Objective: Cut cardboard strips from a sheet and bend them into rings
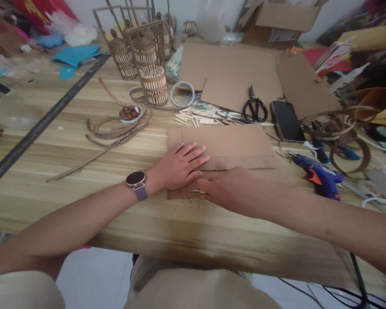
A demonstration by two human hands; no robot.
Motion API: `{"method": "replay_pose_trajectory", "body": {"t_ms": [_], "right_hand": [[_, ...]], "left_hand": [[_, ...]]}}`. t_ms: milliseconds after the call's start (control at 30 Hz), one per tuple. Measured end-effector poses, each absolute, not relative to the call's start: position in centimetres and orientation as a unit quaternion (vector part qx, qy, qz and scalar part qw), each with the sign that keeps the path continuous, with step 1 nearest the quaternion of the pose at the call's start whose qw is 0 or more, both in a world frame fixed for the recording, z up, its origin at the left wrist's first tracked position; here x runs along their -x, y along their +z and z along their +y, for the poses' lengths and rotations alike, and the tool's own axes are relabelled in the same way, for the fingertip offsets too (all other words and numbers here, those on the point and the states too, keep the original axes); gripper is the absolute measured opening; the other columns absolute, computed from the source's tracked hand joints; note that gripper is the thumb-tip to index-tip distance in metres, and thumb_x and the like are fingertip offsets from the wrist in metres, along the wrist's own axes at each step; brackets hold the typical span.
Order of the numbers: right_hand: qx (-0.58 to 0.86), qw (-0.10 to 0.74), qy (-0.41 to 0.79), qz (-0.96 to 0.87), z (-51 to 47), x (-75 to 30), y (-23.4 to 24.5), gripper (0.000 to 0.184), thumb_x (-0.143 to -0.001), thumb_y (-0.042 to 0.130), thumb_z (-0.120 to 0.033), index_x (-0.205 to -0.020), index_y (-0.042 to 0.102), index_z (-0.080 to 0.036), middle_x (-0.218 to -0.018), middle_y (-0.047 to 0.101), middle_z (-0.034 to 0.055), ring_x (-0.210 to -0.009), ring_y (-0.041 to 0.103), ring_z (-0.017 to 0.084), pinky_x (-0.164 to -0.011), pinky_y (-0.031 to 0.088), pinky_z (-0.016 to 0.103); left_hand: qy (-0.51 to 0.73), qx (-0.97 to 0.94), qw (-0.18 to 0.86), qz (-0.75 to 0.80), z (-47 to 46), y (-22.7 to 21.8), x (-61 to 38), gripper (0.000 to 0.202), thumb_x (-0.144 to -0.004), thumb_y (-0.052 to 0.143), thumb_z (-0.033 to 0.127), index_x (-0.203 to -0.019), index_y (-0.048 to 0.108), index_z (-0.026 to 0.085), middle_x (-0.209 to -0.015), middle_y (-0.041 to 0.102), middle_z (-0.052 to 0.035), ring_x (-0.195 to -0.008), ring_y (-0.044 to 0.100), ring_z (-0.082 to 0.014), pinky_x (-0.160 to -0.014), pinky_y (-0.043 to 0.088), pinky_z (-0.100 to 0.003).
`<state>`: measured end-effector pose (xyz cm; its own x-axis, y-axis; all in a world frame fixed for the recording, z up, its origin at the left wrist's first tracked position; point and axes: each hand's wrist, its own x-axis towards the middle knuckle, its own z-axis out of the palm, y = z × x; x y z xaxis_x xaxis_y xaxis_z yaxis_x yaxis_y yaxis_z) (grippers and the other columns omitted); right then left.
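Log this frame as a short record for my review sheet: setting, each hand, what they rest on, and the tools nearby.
Setting: wooden table crowded with craft materials
Left hand: left hand flat, palm down on the cardboard sheet; watch on the wrist
Right hand: right hand at the sheet's near edge, blurred; yellow bit at its tips, grip unclear
Right of sheet: glue gun, phone
Behind sheet: scissors, wooden sticks, woven baskets
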<state>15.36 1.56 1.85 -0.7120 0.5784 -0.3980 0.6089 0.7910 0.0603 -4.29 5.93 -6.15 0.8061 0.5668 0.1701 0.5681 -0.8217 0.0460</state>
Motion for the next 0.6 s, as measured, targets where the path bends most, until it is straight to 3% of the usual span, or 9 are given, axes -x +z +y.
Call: {"method": "replay_pose_trajectory", "body": {"t_ms": [200, 367, 600], "right_hand": [[-0.267, 0.215, 0.010, 0.939, 1.7, -12.9, 0.8, 0.027, -0.091, 0.047, -0.005, -0.115, 0.059, -0.008, -0.080, 0.072, 0.0084, -0.058, 0.063, 0.017, -0.046, 0.021, 0.027], [-0.260, 0.225, 0.017, 0.939, 2.0, -12.9, 0.8, 0.026, -0.092, 0.049, -0.006, -0.116, 0.059, -0.008, -0.077, 0.071, 0.0073, -0.059, 0.065, 0.018, -0.046, 0.020, 0.026], [-0.275, 0.223, 0.008, 0.935, 1.9, -12.1, 2.0, 0.030, -0.088, 0.049, -0.001, -0.110, 0.067, -0.012, -0.086, 0.075, 0.0100, -0.067, 0.069, 0.019, -0.052, 0.037, 0.027]], "left_hand": [[-0.089, 0.952, -0.004, -0.294, 6.2, -6.6, 4.3, 0.049, -0.105, 0.037, 0.038, -0.148, 0.045, 0.016, -0.159, 0.040, -0.0125, -0.147, 0.032, -0.0348, -0.117, 0.030, -0.053], [-0.098, 0.950, -0.001, -0.295, 6.2, -6.8, 4.4, 0.048, -0.105, 0.036, 0.039, -0.147, 0.046, 0.017, -0.159, 0.040, -0.0122, -0.146, 0.032, -0.0344, -0.116, 0.029, -0.054], [-0.093, 0.951, -0.007, -0.293, 6.2, -6.6, 4.4, 0.048, -0.105, 0.036, 0.036, -0.148, 0.046, 0.017, -0.159, 0.039, -0.0125, -0.147, 0.032, -0.0344, -0.116, 0.029, -0.053]]}}
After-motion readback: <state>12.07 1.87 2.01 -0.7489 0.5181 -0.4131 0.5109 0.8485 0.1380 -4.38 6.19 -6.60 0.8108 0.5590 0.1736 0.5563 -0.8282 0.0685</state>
